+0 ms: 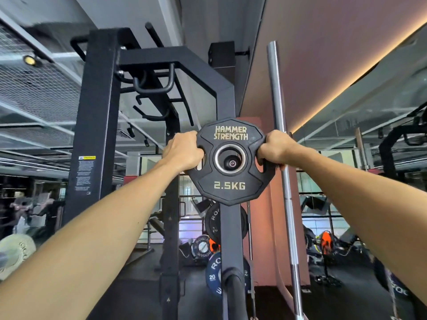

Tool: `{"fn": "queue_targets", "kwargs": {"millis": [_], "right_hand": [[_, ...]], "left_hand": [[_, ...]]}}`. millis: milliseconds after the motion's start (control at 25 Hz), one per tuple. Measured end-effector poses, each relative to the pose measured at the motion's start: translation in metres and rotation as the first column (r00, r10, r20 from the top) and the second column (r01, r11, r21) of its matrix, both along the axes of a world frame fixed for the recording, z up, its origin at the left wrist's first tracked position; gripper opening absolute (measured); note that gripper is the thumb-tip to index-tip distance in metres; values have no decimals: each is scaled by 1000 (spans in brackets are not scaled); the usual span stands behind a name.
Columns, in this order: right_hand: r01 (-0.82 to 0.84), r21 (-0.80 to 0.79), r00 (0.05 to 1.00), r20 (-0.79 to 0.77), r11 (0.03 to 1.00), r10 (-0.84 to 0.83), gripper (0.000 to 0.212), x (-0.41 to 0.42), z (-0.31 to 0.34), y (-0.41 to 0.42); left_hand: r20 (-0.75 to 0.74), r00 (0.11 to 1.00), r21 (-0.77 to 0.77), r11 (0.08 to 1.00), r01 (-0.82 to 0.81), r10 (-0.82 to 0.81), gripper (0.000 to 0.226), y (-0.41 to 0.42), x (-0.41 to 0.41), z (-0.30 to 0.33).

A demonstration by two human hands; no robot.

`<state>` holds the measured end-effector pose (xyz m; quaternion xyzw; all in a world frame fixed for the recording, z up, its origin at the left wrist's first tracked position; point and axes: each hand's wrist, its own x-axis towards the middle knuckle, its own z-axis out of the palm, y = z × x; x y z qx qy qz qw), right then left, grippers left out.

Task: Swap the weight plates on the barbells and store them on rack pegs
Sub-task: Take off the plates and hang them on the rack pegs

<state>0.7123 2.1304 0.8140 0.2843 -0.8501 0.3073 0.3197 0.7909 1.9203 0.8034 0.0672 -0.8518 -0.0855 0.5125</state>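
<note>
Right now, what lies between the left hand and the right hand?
In the head view, the 2.5 kg plate lies between the left hand and right hand; both grip it.

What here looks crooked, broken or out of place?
Nothing stands out. The black twelve-sided 2.5 kg plate sits level, lettering upright, its steel-ringed hole lined up with a black rack peg; the left hand and right hand grip its side slots. The bare silver barbell stands nearly upright beside the black rack post.

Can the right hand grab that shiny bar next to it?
Probably yes. The right hand grips the weight plate, and the shiny bar stands just behind it with nothing between. It must release the plate first.
</note>
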Motion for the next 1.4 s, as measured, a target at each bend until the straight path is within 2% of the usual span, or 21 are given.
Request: {"fn": "queue_targets", "kwargs": {"millis": [160,400,720,880,1120,1240,1320,1400], "right_hand": [[37,0,999,40,999,-37,12,-37,0,-7],[-21,-72,998,59,997,25,16,-116,-8,-37],[16,-86,998,57,996,-11,19,-217,-8,-76],[-18,-144,999,23,989,22,20,-236,-8,-82],[31,-105,998,54,994,-26,31,-232,-11,-81],[150,-58,989,28,987,-149,26,-222,-22,-83],[230,-12,972,41,973,-230,27,-212,-34,-82],[213,0,965,154,977,-210,30,-202,-48,-79]], "left_hand": [[32,999,2,1000,7,-7,10,-8,-40,-1],[-7,998,-38,998,-57,57,7,-34,-116,-7],[-35,999,53,999,-13,15,25,-67,-222,-15],[-87,996,23,999,36,-34,28,-75,-238,-13],[9,999,29,999,-45,45,39,-65,-231,-9],[101,989,29,993,-114,110,49,-61,-227,-9],[219,968,38,990,-137,125,45,-59,-216,-18],[302,946,54,988,-144,121,32,-60,-199,-36]]}}
